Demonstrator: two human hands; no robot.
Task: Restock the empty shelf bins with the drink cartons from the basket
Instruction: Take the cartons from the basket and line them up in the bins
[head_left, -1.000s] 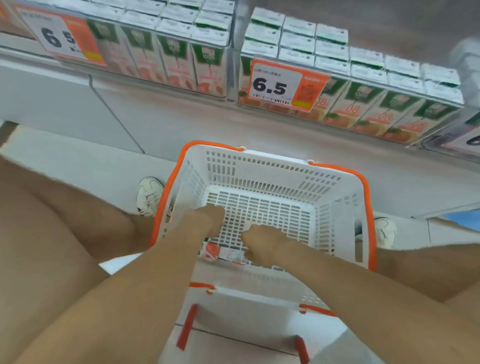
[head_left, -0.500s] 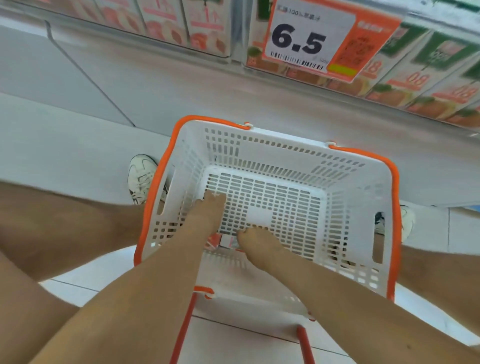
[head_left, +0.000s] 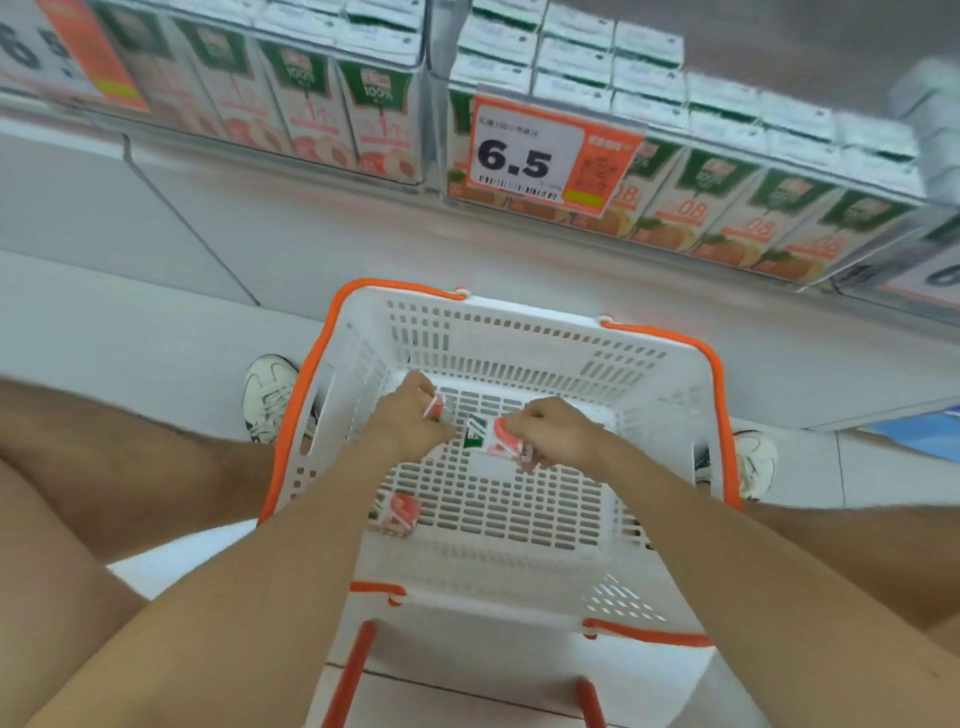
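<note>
Fingers of the right hand are clenched around a small drink carton with a red, white and green face, held above the slotted floor of the basket. Beside it, the left hand grips a second carton, of which only a red and white edge shows past the knuckles. Both hands sit close together near the middle of the basket, the two cartons just apart. A third carton lies flat on the basket floor near the left wall, under the left forearm. The basket is white with an orange rim and stands on the pale floor between two white sneakers, one at its left side and one at its right. Beyond it, the shelf bins hold upright rows of juice cartons. An orange and white price tag reading 6.5 hangs on the right bin's front.
</note>
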